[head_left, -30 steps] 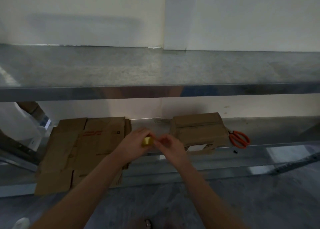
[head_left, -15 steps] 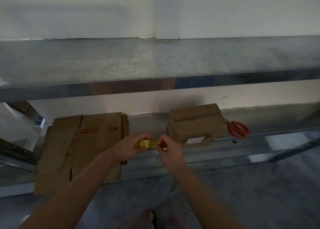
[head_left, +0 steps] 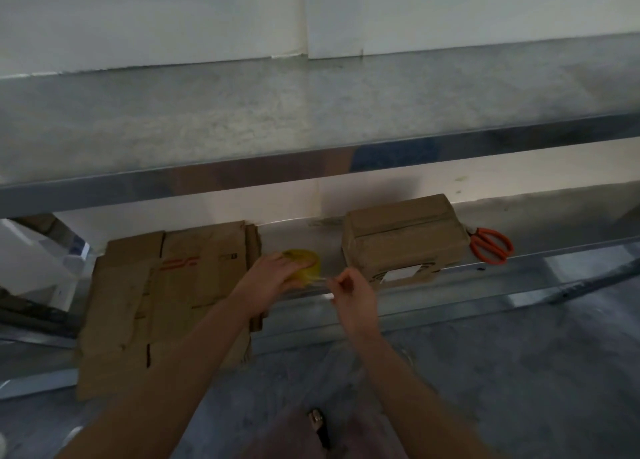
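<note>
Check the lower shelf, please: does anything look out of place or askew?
Yes. The flattened cardboard lies skewed and hangs well over the front edge of the lower shelf, toward the floor. The box and orange scissors sit flat near that edge.

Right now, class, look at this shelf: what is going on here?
A person's left hand grips a yellow tape roll while the right hand pinches its loose end, drawn a little way out. On the lower shelf, a closed cardboard box stands, orange scissors to its right, flattened cardboard to the left.
</note>
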Demonstrator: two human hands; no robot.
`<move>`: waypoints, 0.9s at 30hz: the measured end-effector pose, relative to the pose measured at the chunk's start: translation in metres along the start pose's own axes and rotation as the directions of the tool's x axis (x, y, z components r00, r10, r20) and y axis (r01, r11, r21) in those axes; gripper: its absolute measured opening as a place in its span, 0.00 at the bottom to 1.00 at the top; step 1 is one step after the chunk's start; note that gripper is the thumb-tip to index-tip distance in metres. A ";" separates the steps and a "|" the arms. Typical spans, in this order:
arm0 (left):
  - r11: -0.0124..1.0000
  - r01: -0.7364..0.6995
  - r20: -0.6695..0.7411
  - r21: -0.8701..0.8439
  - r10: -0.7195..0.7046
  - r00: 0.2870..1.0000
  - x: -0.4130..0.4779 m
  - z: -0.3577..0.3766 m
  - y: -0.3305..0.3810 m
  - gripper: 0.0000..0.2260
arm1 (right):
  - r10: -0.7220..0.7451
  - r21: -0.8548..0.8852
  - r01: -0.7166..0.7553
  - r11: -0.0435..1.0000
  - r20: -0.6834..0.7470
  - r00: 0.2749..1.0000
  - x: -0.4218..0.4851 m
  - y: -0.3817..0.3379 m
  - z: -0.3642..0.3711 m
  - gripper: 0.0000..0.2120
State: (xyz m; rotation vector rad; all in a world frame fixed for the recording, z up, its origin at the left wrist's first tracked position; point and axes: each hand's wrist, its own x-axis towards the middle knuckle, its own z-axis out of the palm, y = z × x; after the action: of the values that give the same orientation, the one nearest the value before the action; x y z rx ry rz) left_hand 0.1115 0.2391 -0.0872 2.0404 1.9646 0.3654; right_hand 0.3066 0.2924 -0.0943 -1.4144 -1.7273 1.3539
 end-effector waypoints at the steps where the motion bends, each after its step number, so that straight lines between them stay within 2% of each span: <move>1: 0.999 -0.029 0.048 0.018 0.029 0.998 0.001 0.001 -0.003 0.24 | 0.056 -0.006 -0.056 0.998 0.015 0.998 0.003 0.004 0.002 0.13; 4: 0.999 -0.010 0.071 0.035 0.008 0.997 0.002 0.007 -0.014 0.23 | 0.061 -0.027 -0.061 0.998 0.005 0.998 0.000 0.010 0.013 0.15; 9: 0.986 0.159 0.046 0.053 -0.162 0.986 0.018 0.011 -0.020 0.23 | 0.047 0.035 -0.043 0.998 -0.107 0.993 -0.008 0.018 0.033 0.14; 13: 0.985 0.092 0.108 0.144 -0.108 0.988 0.025 0.014 -0.026 0.25 | 0.294 0.164 -0.273 0.948 -0.121 0.948 0.005 0.032 0.038 0.12; 17: 0.975 0.087 0.132 0.203 -0.115 0.985 0.020 0.022 -0.035 0.24 | 0.473 0.196 -0.452 0.870 -0.076 0.878 0.021 0.041 0.055 0.08; 19: 0.975 0.115 0.113 0.188 -0.138 0.984 0.016 0.029 -0.036 0.23 | 0.517 0.180 -0.499 0.848 -0.066 0.854 0.027 0.046 0.064 0.06; 23: 0.985 0.116 0.059 0.131 -0.125 0.990 0.013 0.039 -0.038 0.23 | 0.465 0.010 -0.468 0.884 -0.136 0.875 0.028 0.054 0.073 0.08; 25: 0.989 0.111 0.073 0.096 -0.118 0.990 0.011 0.040 -0.039 0.25 | 0.448 0.013 -0.454 0.891 -0.191 0.873 0.023 0.055 0.072 0.14; 27: 0.990 0.107 0.110 0.089 -0.117 0.987 0.009 0.038 -0.039 0.27 | 0.459 -0.019 -0.470 0.882 -0.186 0.869 0.019 0.053 0.065 0.20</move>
State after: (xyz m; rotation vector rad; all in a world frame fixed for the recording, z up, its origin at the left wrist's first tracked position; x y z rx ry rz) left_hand 0.0901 0.2487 -0.1366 1.9421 2.0437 0.1404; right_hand 0.2660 0.2838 -0.1702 -2.0169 -1.3730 1.3620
